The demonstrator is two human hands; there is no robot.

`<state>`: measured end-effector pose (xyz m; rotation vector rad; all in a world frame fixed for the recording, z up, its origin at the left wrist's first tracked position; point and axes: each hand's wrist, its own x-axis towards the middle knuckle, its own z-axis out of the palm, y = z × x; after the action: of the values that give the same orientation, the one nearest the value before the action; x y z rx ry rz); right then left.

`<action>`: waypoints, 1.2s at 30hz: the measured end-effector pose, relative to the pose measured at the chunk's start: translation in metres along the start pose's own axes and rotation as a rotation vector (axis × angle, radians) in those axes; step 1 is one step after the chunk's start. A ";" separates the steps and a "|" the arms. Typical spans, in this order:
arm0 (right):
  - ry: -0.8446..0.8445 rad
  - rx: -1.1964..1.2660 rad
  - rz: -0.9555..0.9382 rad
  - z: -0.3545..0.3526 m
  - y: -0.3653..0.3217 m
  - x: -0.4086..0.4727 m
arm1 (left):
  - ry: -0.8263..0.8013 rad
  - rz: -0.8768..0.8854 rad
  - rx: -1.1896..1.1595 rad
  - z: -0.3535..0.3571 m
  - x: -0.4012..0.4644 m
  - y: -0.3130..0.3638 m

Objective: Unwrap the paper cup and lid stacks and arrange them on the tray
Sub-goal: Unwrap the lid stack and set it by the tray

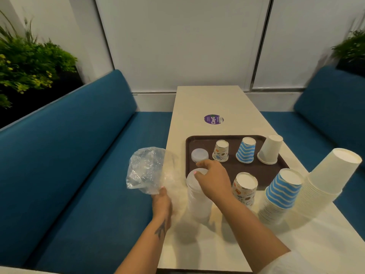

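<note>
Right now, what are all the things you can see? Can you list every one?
tray: one, brown, on the table
single cups on the tray: patterned cup, blue striped cup, white cup, all upside down
lid: one, clear, on the tray
lid stack: one, clear, beside the tray
cup stacks: patterned stack, blue striped stack, white stack
plastic wrap: one, clear, over the sofa
table: one, white
sofas: two, blue
left hand: holds the wrap
right hand: on the lid stack
</note>
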<state>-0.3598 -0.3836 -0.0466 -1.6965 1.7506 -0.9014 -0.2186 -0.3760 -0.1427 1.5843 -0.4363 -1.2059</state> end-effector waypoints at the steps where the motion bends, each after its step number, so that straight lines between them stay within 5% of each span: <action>1: 0.061 0.012 -0.060 -0.001 -0.004 -0.002 | 0.015 0.030 0.000 -0.001 0.000 0.002; 5: 0.182 0.124 -0.424 -0.006 -0.040 -0.011 | 0.156 0.242 0.075 -0.008 -0.008 0.020; 10: -0.203 0.015 -0.582 0.005 -0.102 -0.031 | 0.272 0.809 0.342 -0.032 -0.036 0.041; 13: -0.267 -0.080 -0.529 0.024 -0.120 -0.038 | 0.304 0.992 0.515 -0.048 -0.051 0.038; 20: -0.149 0.201 -0.426 0.039 -0.111 -0.027 | 0.052 0.705 0.425 -0.092 -0.082 0.036; 23: -0.156 0.412 -0.395 0.031 -0.109 -0.032 | 0.167 0.516 0.016 -0.121 -0.094 0.045; 26: -0.249 0.571 -0.363 0.026 -0.106 -0.040 | 0.099 0.367 -0.350 -0.158 -0.100 0.045; 32: -0.523 0.751 -0.339 0.026 -0.096 -0.071 | -0.109 0.336 -0.601 -0.188 -0.135 0.032; 36: -0.633 0.895 -0.201 0.022 -0.087 -0.087 | 0.068 0.341 -0.733 -0.208 -0.159 0.015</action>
<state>-0.2824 -0.2974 0.0001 -1.3189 0.6079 -0.8965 -0.1041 -0.1533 -0.0652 0.8727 -0.1720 -0.8962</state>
